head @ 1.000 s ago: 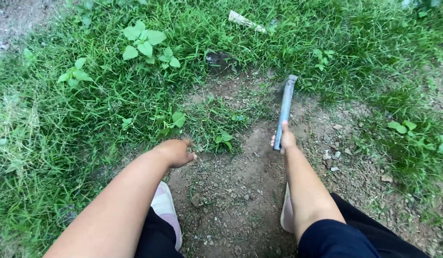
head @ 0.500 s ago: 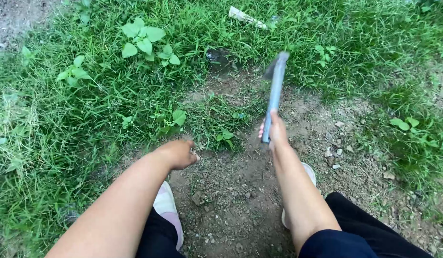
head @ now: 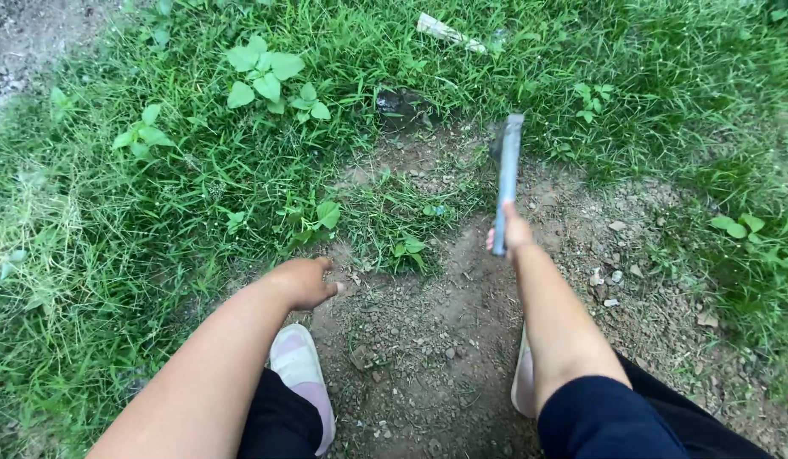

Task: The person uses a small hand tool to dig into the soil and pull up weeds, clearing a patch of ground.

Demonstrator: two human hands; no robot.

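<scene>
- Over a bare patch of dirt (head: 428,357) ringed by grass (head: 139,238), I am crouched low, with both knees in dark trousers at the bottom of the view.
- My right hand (head: 511,236) is clenched round the lower end of a long grey-blue tool handle (head: 505,174), which rises away from me toward the grass edge.
- The tool's dark head (head: 499,143) sits at the far end, raised above the ground just short of the grass; its exact shape is blurred.
- My left hand (head: 305,280) grasps nothing: it is loosely curled, fingers bent, resting at the edge of the dirt just beside a small tuft of weeds (head: 402,246).
- The 2 hands are well apart, with that tuft between them.
- A pale slipper (head: 302,374) shows beneath my left arm, and the edge of a 2nd one (head: 523,382) beside my right forearm.
- Small stones (head: 610,276) lie scattered to the right of my right arm.
- Broad-leaved plants (head: 266,72) grow in the grass at upper left, and a pale scrap of litter (head: 449,32) lies at the top.
</scene>
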